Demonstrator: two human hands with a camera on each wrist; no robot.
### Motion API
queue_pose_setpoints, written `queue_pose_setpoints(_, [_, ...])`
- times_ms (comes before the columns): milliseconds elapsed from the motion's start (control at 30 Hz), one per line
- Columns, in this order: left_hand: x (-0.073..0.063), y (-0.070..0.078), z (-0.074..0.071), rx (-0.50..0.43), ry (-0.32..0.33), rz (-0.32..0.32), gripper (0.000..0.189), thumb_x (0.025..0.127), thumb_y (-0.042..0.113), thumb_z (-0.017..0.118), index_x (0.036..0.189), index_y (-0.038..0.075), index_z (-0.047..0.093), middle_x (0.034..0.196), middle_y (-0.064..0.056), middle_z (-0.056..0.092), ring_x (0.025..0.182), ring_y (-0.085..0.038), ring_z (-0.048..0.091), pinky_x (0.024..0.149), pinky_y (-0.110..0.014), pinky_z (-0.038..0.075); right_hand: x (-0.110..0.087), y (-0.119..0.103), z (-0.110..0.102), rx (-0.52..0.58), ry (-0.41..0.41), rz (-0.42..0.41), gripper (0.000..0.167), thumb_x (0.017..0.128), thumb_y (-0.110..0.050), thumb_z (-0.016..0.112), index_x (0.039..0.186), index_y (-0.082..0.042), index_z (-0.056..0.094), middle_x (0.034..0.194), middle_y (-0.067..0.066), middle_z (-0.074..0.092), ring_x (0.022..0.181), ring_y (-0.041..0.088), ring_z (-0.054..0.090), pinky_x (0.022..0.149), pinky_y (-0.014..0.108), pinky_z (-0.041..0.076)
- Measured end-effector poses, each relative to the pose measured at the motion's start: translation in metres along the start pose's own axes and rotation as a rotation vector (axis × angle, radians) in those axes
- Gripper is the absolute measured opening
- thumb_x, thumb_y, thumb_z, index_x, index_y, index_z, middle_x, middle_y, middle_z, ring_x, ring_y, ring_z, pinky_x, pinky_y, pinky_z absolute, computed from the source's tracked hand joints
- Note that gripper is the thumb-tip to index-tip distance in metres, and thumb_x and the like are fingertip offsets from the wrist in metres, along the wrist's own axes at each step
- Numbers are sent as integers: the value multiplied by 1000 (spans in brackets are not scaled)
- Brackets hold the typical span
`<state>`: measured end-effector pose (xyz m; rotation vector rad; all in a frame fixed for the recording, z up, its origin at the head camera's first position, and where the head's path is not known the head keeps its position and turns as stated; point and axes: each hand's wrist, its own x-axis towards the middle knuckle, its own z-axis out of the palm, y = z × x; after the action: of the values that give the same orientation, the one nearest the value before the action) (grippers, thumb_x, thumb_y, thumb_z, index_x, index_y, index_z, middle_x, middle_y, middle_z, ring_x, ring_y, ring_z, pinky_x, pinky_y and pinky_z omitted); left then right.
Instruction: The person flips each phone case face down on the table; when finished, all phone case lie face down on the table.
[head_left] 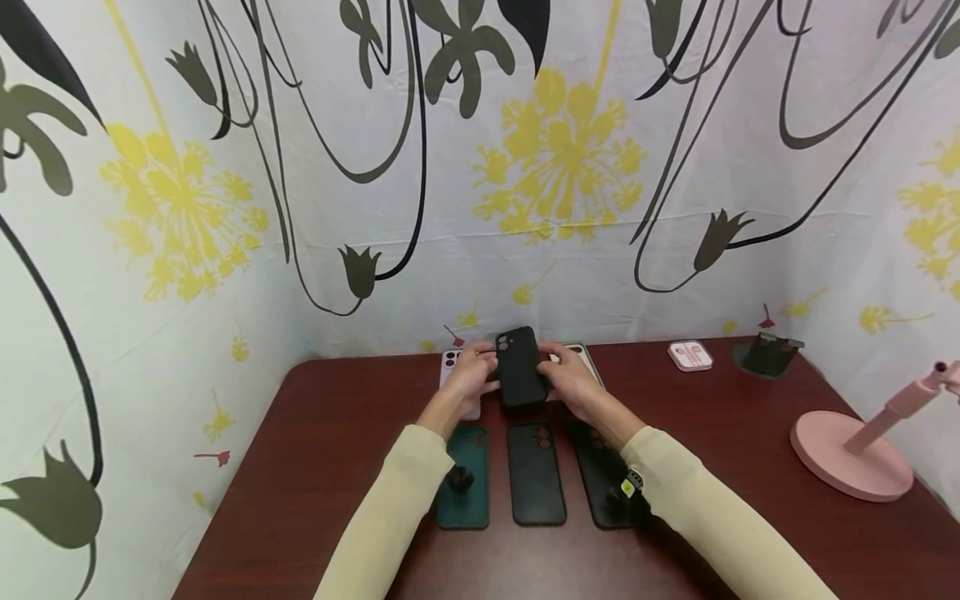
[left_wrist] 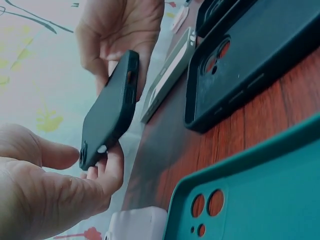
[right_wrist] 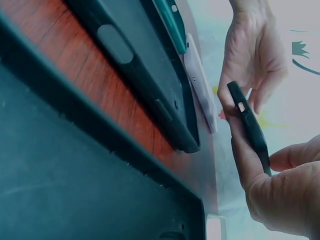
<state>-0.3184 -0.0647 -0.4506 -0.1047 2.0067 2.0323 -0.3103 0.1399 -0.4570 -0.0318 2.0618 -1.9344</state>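
Note:
A black phone case [head_left: 521, 367] is held up off the table between both hands, its camera cutout at the upper left in the head view. My left hand [head_left: 472, 372] pinches its left side, thumb and fingers around the camera end in the left wrist view. On the opposite side my right hand [head_left: 572, 383] grips the edge with thumb and fingers. Below lie a green case [head_left: 472, 512], a black case [head_left: 536, 483] and another black case [head_left: 596, 479], the last partly hidden by the right forearm. Behind the left hand is a pale lilac case [head_left: 473, 410]; a pale-edged case [head_left: 585, 357] lies behind the right.
The dark red wooden table [head_left: 337, 467] runs back to a patterned cloth [head_left: 450, 208]. Toward the right stand a small white box with a pink pattern [head_left: 691, 356], a dark translucent holder [head_left: 768, 356] and a pink stand with a round base [head_left: 851, 458].

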Motion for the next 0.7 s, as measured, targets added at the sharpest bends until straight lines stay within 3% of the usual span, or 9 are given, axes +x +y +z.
queue_pose_setpoints(200, [6, -2, -9, 5, -8, -3, 46, 107, 1, 56, 152, 4, 47, 157, -21, 49, 145, -38, 52, 108, -60, 56, 3, 3, 2, -54, 8, 7, 54, 108, -5, 47, 161, -4, 37, 146, 26, 58, 105, 19, 70, 68, 32, 64])
queue_pose_setpoints(400, [7, -2, -12, 79, 2, 10, 45, 104, -1, 60, 148, 7, 53, 150, -21, 54, 135, -39, 60, 93, -57, 64, 5, 5, -1, -237, 32, -17, 53, 108, -5, 55, 159, -3, 41, 148, 28, 55, 121, 38, 67, 72, 38, 66])
queue_pose_setpoints(533, [8, -1, -12, 84, 3, 10, 47, 103, -2, 63, 147, 10, 54, 146, -21, 56, 131, -39, 61, 85, -58, 66, 5, 3, 0, -349, 78, -39, 53, 105, -5, 59, 156, -4, 46, 144, 27, 58, 118, 41, 68, 75, 41, 66])
queue_pose_setpoints(700, [10, -1, -11, 131, 22, 15, 48, 102, -2, 65, 146, 13, 56, 141, -21, 59, 128, -40, 62, 83, -60, 66, 3, 4, 3, -450, 120, -75, 54, 100, -2, 67, 151, -1, 51, 130, 26, 64, 102, 37, 74, 77, 41, 67])
